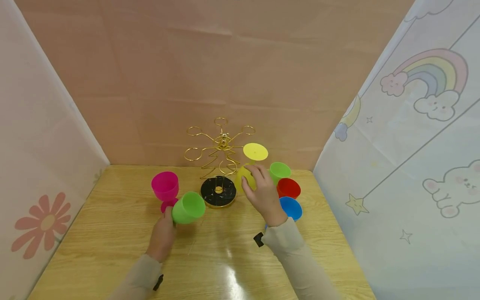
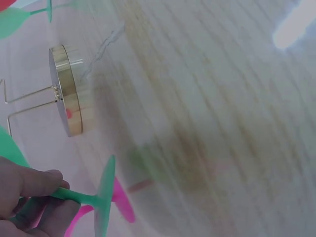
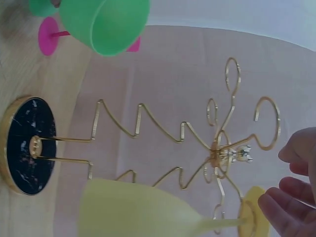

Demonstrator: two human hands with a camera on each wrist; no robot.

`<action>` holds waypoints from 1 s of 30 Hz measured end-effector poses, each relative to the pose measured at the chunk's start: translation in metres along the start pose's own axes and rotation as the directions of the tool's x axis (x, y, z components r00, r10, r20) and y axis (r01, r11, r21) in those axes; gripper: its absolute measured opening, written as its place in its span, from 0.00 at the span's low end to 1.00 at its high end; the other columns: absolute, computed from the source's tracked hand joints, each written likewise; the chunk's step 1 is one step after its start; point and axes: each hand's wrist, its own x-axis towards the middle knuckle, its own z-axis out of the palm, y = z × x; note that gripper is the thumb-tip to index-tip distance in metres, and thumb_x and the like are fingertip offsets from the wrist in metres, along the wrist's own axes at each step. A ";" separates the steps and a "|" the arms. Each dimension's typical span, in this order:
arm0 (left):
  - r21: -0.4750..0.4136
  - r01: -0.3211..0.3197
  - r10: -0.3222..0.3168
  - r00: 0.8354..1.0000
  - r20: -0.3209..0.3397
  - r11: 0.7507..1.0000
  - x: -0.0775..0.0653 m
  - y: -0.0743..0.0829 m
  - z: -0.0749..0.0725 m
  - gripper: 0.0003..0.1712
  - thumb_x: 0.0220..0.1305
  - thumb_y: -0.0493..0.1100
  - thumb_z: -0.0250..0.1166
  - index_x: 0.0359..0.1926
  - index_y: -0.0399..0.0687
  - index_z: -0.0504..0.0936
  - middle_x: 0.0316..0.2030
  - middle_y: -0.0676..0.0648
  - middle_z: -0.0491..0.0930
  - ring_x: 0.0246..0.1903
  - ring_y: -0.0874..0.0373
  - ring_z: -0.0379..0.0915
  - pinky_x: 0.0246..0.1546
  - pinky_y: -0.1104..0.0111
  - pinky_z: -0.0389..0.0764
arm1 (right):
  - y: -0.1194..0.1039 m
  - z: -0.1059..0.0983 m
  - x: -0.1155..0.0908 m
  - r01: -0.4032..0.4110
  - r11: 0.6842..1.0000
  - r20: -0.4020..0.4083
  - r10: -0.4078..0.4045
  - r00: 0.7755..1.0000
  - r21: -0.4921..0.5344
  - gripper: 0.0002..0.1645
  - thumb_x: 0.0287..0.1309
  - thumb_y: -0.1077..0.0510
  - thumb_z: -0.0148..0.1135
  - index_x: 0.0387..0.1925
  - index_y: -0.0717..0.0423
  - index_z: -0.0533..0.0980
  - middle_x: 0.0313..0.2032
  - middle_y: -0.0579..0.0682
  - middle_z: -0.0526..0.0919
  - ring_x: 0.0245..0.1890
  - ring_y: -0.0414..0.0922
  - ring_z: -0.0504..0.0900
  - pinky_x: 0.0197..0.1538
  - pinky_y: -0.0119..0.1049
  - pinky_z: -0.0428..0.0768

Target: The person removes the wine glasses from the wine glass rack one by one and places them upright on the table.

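A gold wire goblet rack with ring arms (image 1: pixel 223 143) stands on a round black base (image 1: pixel 218 191). From one of its right rings a yellow goblet (image 3: pixel 138 210) hangs upside down, foot on top. My right hand (image 1: pixel 260 189) is beside this goblet, and in the right wrist view its bent fingertips (image 3: pixel 276 205) come close to the foot with nothing gripped between thumb and fingers. On the left, my left hand (image 1: pixel 163 235) pinches the stem of a green goblet (image 1: pixel 188 207), tilted with its mouth toward the upper right.
A magenta goblet (image 1: pixel 165 186) stands upright just behind the left hand. Right of the rack stand another green goblet (image 1: pixel 280 171), a red goblet (image 1: pixel 288 188) and a blue goblet (image 1: pixel 291 208), partly behind the right wrist. Fabric walls (image 1: pixel 225 62) enclose the wooden table (image 1: pixel 112 233).
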 end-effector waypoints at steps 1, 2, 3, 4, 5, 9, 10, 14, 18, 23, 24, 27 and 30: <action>-0.007 0.010 -0.010 1.000 -0.004 1.000 -0.001 -0.001 0.000 0.15 0.67 0.24 0.59 0.51 0.32 0.67 0.31 0.37 0.77 0.31 0.44 0.77 0.37 0.47 0.82 | 0.000 -0.002 0.004 0.008 1.000 -0.005 -0.008 1.000 0.007 0.20 0.55 0.69 0.72 0.50 0.68 0.79 0.44 0.61 0.79 0.40 0.53 0.81 0.43 0.42 0.87; -0.015 0.021 -0.021 1.000 -0.006 1.000 -0.001 -0.003 0.001 0.13 0.69 0.25 0.58 0.51 0.33 0.67 0.31 0.38 0.77 0.30 0.45 0.77 0.36 0.48 0.81 | 0.000 -0.003 0.009 0.013 1.000 -0.008 -0.013 1.000 0.011 0.20 0.55 0.69 0.72 0.50 0.68 0.79 0.44 0.61 0.79 0.39 0.53 0.81 0.43 0.41 0.87; -0.028 0.033 -0.033 0.999 -0.009 0.999 -0.002 -0.004 0.001 0.13 0.69 0.25 0.58 0.51 0.33 0.67 0.31 0.38 0.77 0.31 0.46 0.76 0.36 0.49 0.81 | 0.001 -0.004 0.014 0.015 1.000 -0.009 -0.014 1.000 0.014 0.20 0.56 0.69 0.71 0.50 0.68 0.79 0.44 0.61 0.79 0.38 0.53 0.81 0.43 0.41 0.87; -0.043 0.048 -0.049 0.999 -0.009 0.998 -0.002 -0.004 0.001 0.13 0.69 0.25 0.58 0.51 0.33 0.67 0.32 0.38 0.76 0.31 0.46 0.76 0.36 0.50 0.81 | 0.001 -0.006 0.019 0.016 1.000 -0.010 -0.016 1.000 0.015 0.20 0.56 0.70 0.71 0.51 0.67 0.79 0.44 0.61 0.78 0.38 0.53 0.81 0.42 0.41 0.86; -0.061 0.062 -0.063 0.998 -0.007 0.996 -0.003 -0.005 0.001 0.13 0.68 0.25 0.59 0.51 0.33 0.67 0.32 0.38 0.76 0.32 0.46 0.75 0.37 0.50 0.80 | 0.002 -0.006 0.024 0.015 1.000 -0.008 -0.015 1.000 0.020 0.19 0.57 0.70 0.70 0.51 0.67 0.79 0.45 0.61 0.78 0.38 0.53 0.81 0.43 0.41 0.86; -0.136 0.110 -0.111 0.994 0.002 0.985 -0.004 -0.007 0.001 0.17 0.66 0.23 0.60 0.52 0.32 0.67 0.37 0.37 0.75 0.38 0.44 0.74 0.43 0.50 0.78 | 0.005 -0.007 0.045 0.005 0.999 0.011 -0.005 1.000 0.035 0.16 0.59 0.70 0.68 0.50 0.67 0.79 0.43 0.61 0.79 0.38 0.53 0.81 0.44 0.41 0.86; -0.154 0.118 -0.118 0.993 0.006 0.981 -0.004 -0.008 0.002 0.18 0.65 0.22 0.60 0.53 0.32 0.67 0.38 0.36 0.75 0.40 0.43 0.74 0.45 0.49 0.78 | 0.006 -0.007 0.050 0.002 0.999 0.017 -0.002 1.000 0.040 0.16 0.59 0.70 0.68 0.49 0.67 0.79 0.42 0.61 0.79 0.39 0.54 0.81 0.44 0.42 0.86; -0.222 0.139 -0.141 0.990 0.008 0.965 -0.005 -0.011 0.004 0.22 0.65 0.21 0.60 0.58 0.29 0.66 0.46 0.31 0.76 0.51 0.37 0.76 0.54 0.44 0.76 | 0.012 -0.004 0.069 -0.025 0.998 0.065 0.021 0.998 0.053 0.14 0.61 0.69 0.67 0.49 0.67 0.80 0.41 0.61 0.79 0.39 0.55 0.81 0.45 0.44 0.85; -0.263 0.175 -0.184 0.983 -0.010 0.949 -0.005 -0.017 0.007 0.22 0.67 0.23 0.60 0.59 0.29 0.67 0.50 0.29 0.77 0.55 0.34 0.75 0.57 0.42 0.75 | 0.019 0.000 0.086 -0.069 0.997 0.145 0.062 0.988 0.045 0.14 0.61 0.67 0.67 0.49 0.65 0.80 0.44 0.61 0.81 0.41 0.55 0.80 0.46 0.45 0.83; -0.287 0.150 -0.183 0.979 -0.093 0.946 -0.004 -0.025 0.010 0.19 0.66 0.24 0.62 0.56 0.28 0.69 0.47 0.29 0.80 0.53 0.34 0.78 0.53 0.42 0.78 | 0.024 0.006 0.109 -0.171 0.985 0.280 0.157 0.947 0.028 0.14 0.63 0.66 0.66 0.50 0.64 0.81 0.46 0.60 0.83 0.43 0.54 0.81 0.50 0.43 0.82; -0.292 0.146 -0.182 0.978 -0.102 0.945 -0.005 -0.025 0.011 0.19 0.65 0.24 0.62 0.56 0.29 0.69 0.47 0.30 0.80 0.52 0.34 0.78 0.52 0.42 0.79 | 0.024 0.007 0.113 -0.196 0.980 0.309 0.181 0.934 0.019 0.14 0.63 0.66 0.66 0.51 0.64 0.81 0.46 0.60 0.82 0.44 0.54 0.81 0.51 0.43 0.82; -0.300 0.148 -0.190 0.975 -0.116 0.942 -0.006 -0.026 0.011 0.21 0.63 0.24 0.65 0.55 0.29 0.69 0.47 0.29 0.81 0.52 0.34 0.78 0.52 0.42 0.79 | 0.023 0.010 0.123 -0.273 0.962 0.386 0.250 0.888 0.004 0.16 0.64 0.66 0.63 0.53 0.64 0.81 0.48 0.60 0.82 0.46 0.54 0.82 0.53 0.41 0.83; -0.301 0.172 -0.212 0.971 -0.106 0.938 -0.006 -0.026 0.010 0.21 0.62 0.24 0.66 0.54 0.29 0.70 0.47 0.28 0.81 0.52 0.31 0.78 0.53 0.41 0.78 | 0.022 0.014 0.132 -0.331 0.944 0.447 0.297 0.844 -0.001 0.18 0.65 0.66 0.61 0.56 0.64 0.80 0.51 0.60 0.81 0.49 0.55 0.82 0.55 0.42 0.82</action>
